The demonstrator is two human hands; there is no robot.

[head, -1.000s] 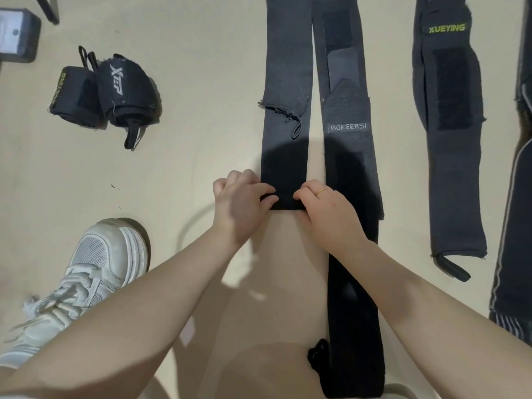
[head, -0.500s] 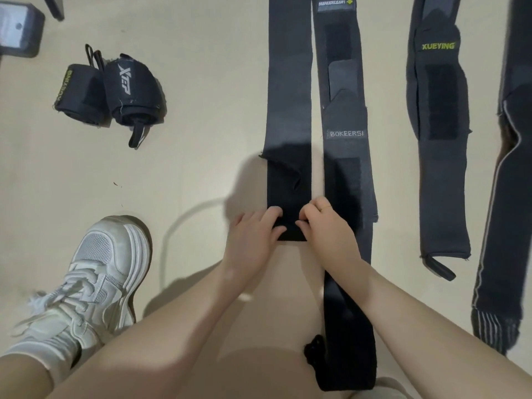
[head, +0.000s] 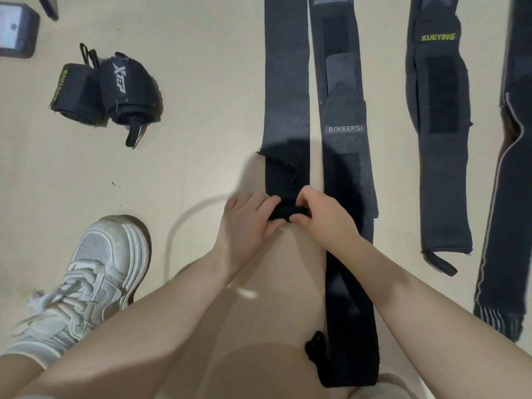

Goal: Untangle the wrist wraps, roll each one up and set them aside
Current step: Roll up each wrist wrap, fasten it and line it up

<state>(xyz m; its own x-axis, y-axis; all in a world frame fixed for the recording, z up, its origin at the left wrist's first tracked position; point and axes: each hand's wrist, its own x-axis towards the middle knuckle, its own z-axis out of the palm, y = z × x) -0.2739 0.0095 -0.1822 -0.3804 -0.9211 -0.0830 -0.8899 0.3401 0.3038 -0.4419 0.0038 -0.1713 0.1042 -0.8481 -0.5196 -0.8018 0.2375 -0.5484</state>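
Likely gym or home workout spot: beige floor [head: 201, 82], dumbbell end [head: 15, 30], laid-out wrist wraps [head: 288, 82].

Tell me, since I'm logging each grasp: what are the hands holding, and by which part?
Both the left hand and right hand grip the plain dark wrap at its rolled near end, fingers curled over the roll.

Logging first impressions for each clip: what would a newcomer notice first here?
Both hands, left hand and right hand, meet mid-frame, rolling the near end of a dark wrap. Two finished rolls lie upper left, and a white sneaker sits lower left.
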